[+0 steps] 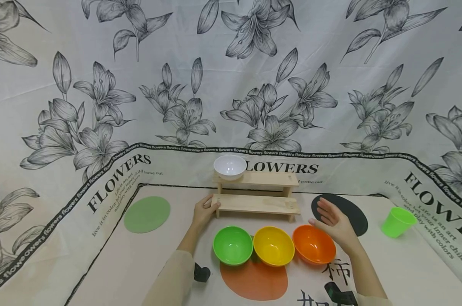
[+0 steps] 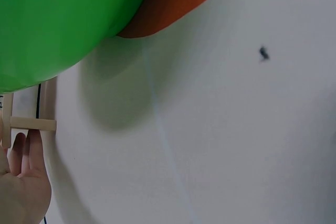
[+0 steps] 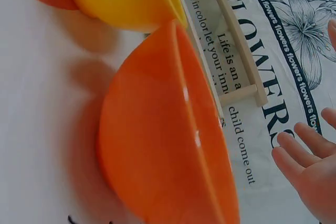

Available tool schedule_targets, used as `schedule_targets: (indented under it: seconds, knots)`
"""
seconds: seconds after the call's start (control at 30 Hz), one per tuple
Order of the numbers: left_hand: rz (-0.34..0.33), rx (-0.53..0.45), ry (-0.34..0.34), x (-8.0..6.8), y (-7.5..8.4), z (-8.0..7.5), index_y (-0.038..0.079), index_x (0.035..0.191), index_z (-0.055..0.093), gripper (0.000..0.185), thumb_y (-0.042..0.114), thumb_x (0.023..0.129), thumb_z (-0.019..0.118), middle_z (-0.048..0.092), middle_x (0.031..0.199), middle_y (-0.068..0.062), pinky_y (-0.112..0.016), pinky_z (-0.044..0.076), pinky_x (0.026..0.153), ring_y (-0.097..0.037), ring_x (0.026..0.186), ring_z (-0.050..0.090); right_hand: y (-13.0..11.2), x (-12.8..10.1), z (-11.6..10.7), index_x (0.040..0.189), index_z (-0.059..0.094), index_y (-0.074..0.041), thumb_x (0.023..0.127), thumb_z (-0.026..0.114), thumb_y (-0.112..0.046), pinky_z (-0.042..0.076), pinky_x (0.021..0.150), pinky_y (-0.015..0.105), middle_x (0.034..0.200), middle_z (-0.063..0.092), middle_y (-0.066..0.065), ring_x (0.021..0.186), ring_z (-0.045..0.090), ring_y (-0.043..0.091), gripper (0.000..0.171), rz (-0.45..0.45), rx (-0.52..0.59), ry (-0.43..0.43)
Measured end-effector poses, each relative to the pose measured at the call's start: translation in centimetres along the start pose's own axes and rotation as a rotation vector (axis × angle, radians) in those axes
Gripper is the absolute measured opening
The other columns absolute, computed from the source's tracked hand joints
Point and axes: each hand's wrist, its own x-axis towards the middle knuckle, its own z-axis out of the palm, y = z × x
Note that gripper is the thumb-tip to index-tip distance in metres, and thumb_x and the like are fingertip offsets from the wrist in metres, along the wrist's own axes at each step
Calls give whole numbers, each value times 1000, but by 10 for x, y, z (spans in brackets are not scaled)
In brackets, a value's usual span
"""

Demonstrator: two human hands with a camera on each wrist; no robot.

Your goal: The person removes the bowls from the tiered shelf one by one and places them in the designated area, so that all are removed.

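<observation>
My left hand (image 1: 203,211) holds the left end of the lower step of a two-tier wooden rack (image 1: 257,204), thumb in front and fingers behind. In the left wrist view, its fingers reach the rack's leg (image 2: 32,124). A white bowl (image 1: 229,166) stands on the left of the top step. In front of the rack are a green bowl (image 1: 232,245), a yellow bowl (image 1: 273,246) and an orange bowl (image 1: 314,244), side by side. My right hand (image 1: 335,225) is beside the orange bowl, fingers extended, holding nothing; the right wrist view shows them spread.
A light green cup (image 1: 398,222) stands at the far right. Flat on the table lie a black oval (image 1: 355,216), a green oval (image 1: 146,214) and an orange-brown oval (image 1: 253,282) partly under the bowls. A flower-printed cloth (image 1: 188,106) rises behind the rack.
</observation>
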Motion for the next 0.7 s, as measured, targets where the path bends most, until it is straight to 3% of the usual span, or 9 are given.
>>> schedule_targets:
  seconds: [0.03, 0.2, 0.3, 0.47, 0.57, 0.7]
  knots:
    - [1, 0, 3, 1, -1, 0, 0, 136, 46, 59, 19, 86, 69, 51, 128, -30, -41, 51, 93, -40, 114, 55, -7, 3, 2, 148, 26, -29, 82, 74, -30, 42, 96, 10, 148, 38, 5, 128, 43, 11, 82, -9, 23, 12]
    - [61, -3, -3, 1, -4, -1, 2, 134, 49, 61, 26, 84, 72, 53, 124, -31, -39, 54, 88, -38, 110, 59, -100, 5, 3, 150, 20, -8, 86, 69, -21, 39, 104, 42, 147, 33, 24, 131, 38, 38, 81, 22, 105, -50]
    - [41, 0, -4, 1, -3, -1, 1, 135, 48, 60, 23, 85, 70, 53, 126, -30, -39, 53, 89, -39, 111, 58, -133, 10, 6, 149, 19, -3, 87, 69, -20, 36, 103, 46, 146, 33, 27, 129, 39, 42, 81, 34, 116, -61]
    - [-15, 11, -13, 2, 0, 0, -5, 137, 41, 59, 14, 88, 66, 49, 128, -33, -44, 50, 93, -43, 114, 53, -148, 24, 14, 150, 17, -5, 87, 68, -14, 38, 104, 44, 147, 32, 25, 129, 40, 40, 81, 31, 168, -82]
    - [-14, 0, -20, 1, 1, -1, -6, 137, 40, 58, 12, 88, 65, 48, 128, -33, -45, 50, 93, -44, 114, 53, -152, 33, 18, 151, 16, -7, 87, 68, -16, 40, 105, 43, 148, 30, 23, 130, 38, 40, 82, 30, 209, -100]
    - [16, -10, -15, 1, 0, -1, -3, 137, 44, 59, 17, 87, 68, 50, 127, -32, -42, 51, 91, -42, 112, 56, -156, 45, 25, 151, 16, -9, 87, 69, -18, 46, 100, 29, 149, 29, 23, 132, 36, 39, 83, 25, 262, -121]
